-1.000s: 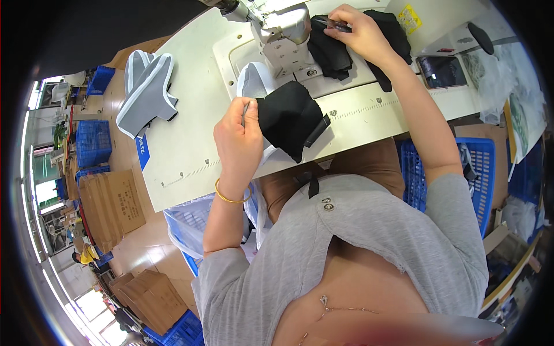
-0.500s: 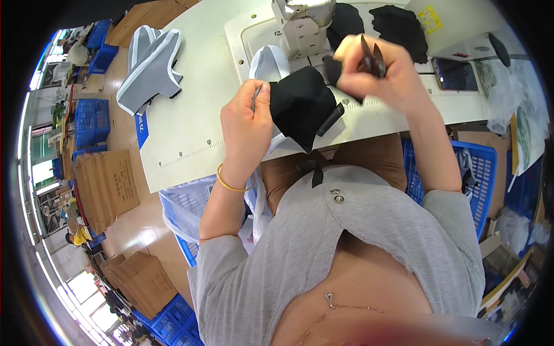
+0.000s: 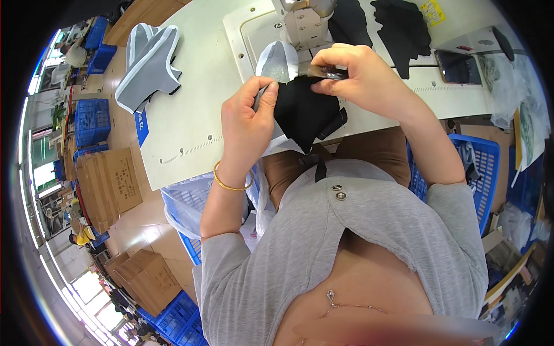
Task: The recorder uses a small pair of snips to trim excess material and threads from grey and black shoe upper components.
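Closest to the person's body, the black fabric piece [image 3: 304, 112] hung just over the near edge of the white table [image 3: 190, 124]. It sat right between the two hands, with its long side running from the top edge down toward the person's lap.

The left hand [image 3: 248, 124] was closed in a pinch. Its thumb and fingers gripped the left top corner of the black piece, where a bit of white lining showed. The right hand [image 3: 360, 78] was curled shut around a small dark cutting tool [image 3: 324, 71]. The tool's tip pointed left and touched the top edge of the black piece. So both hands met at that top edge, the left one holding it and the right one coming in from the right side. I think the right hand was a little higher and farther out.

Just past the hands stood the sewing machine [image 3: 303, 20]. Farther left lay a grey and white fabric piece [image 3: 147, 66]. At the far side were more black pieces [image 3: 401, 29] and a phone [image 3: 459, 64].
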Demonstrator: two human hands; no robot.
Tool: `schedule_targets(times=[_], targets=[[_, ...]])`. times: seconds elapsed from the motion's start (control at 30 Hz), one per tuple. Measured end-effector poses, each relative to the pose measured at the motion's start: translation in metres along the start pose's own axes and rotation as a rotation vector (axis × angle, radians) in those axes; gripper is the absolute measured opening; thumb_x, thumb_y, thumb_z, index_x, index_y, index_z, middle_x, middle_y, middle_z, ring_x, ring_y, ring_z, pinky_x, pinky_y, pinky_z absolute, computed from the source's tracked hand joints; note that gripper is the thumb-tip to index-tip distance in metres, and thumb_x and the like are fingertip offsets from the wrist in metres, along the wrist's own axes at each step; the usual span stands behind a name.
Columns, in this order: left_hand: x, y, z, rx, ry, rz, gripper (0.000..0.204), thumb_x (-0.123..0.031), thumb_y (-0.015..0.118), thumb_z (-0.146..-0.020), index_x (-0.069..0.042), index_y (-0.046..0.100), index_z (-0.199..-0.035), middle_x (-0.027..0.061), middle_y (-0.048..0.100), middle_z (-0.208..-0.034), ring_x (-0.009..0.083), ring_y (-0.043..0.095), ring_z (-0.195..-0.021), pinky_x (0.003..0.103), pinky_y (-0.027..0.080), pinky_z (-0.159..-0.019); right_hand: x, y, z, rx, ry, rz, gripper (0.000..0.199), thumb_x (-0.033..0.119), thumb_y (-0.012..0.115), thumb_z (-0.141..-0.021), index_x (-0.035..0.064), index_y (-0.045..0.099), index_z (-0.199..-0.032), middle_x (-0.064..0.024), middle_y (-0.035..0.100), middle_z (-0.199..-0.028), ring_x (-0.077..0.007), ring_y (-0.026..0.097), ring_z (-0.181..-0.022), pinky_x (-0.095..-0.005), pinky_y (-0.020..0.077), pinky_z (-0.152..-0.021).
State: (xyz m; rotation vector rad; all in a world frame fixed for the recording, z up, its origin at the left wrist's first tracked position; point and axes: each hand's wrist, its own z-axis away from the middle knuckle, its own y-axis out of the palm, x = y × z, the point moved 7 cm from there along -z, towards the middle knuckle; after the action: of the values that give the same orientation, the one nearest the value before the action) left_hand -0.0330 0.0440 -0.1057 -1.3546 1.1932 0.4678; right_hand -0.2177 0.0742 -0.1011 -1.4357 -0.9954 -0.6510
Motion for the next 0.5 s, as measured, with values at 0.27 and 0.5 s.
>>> schedule_targets(times=[0.27, 0.5], targets=[[-0.001, 0.004, 0.000, 0.107, -0.048, 0.064, 0.016, -0.014, 0.062, -0.096, 0.000, 0.065, -0.090, -0.0031, 0.049, -0.064, 0.0052, 0.040, -0.061, 0.024, 0.035, -0.055, 0.015, 0.007, -0.008, 0.104, -0.143, -0.041, 0.022, 0.018, 0.074, -0.080, -0.0010, 0.067, -0.087, -0.0115, 0.056, -0.065, -0.0198, 0.049, -0.059, -0.0343, 0.0399, -0.059], [0.002, 0.005, 0.002, 0.144, -0.131, 0.289, 0.018, -0.014, 0.061, -0.096, 0.002, 0.066, -0.091, -0.0045, 0.054, -0.071, 0.0041, 0.045, -0.070, 0.021, 0.038, -0.064, 0.008, 0.013, -0.012, 0.186, -0.042, -0.066, 0.020, 0.014, 0.075, -0.079, -0.0002, 0.062, -0.079, -0.0047, 0.053, -0.064, -0.0130, 0.047, -0.063, -0.0291, 0.0394, -0.063]])
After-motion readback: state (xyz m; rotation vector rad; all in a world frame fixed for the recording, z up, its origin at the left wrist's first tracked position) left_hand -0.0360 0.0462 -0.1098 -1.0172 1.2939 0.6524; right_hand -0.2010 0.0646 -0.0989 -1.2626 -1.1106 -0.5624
